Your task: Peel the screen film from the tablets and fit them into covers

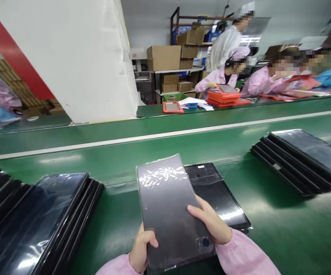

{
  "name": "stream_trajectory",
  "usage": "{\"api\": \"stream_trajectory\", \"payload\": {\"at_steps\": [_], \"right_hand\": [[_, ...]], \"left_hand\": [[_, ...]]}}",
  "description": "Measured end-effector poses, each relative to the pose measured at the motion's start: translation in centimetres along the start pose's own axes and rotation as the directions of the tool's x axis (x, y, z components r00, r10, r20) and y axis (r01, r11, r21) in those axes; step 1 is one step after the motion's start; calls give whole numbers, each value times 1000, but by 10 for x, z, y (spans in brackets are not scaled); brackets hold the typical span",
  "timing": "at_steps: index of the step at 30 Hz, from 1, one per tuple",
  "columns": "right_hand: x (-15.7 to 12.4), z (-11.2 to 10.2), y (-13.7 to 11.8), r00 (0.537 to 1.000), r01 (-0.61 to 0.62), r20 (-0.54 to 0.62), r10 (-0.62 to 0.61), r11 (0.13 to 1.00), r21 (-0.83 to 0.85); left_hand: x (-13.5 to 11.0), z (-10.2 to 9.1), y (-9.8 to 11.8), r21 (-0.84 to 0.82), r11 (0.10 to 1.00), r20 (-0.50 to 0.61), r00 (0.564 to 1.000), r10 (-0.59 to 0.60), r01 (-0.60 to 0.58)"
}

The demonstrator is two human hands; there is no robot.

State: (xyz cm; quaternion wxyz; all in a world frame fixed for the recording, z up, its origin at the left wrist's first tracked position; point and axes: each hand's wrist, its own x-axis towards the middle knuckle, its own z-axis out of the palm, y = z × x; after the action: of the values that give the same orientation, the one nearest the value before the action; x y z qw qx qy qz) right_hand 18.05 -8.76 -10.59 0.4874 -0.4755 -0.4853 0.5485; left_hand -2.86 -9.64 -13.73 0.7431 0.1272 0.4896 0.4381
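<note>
A dark grey tablet [171, 214] in clear plastic film is held up between both hands, its back with the camera lens facing me. My left hand [142, 244] grips its lower left edge, thumb on the back. Along the right edge, my right hand [211, 221] is closed on the same tablet, thumb pressed on its back; the other fingers of both hands are mostly hidden underneath. Just behind and to the right, another tablet [211, 187] lies screen up on the green surface, partly covered by the held one and my right hand.
Stacks of film-wrapped tablets lie at the left [59, 206] and right [305, 160] of the green bench [119, 217]. Beyond a white strip [165, 135], co-workers in pink sit by a pile of orange-framed items [223, 98]. A white pillar [96, 57] rises behind the bench.
</note>
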Motion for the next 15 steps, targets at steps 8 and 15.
{"api": "stream_trajectory", "payload": {"at_steps": [8, 15], "right_hand": [[-15, -4, -75, 990, -135, 2, 139, 966, -219], [-20, 25, -92, 961, -18, 222, 166, 835, -549]], "left_hand": [[10, -6, -1, 198, 980, 476, 874, -102, 6], [-7, -10, 27, 98, 990, 402, 914, 55, -103]]}}
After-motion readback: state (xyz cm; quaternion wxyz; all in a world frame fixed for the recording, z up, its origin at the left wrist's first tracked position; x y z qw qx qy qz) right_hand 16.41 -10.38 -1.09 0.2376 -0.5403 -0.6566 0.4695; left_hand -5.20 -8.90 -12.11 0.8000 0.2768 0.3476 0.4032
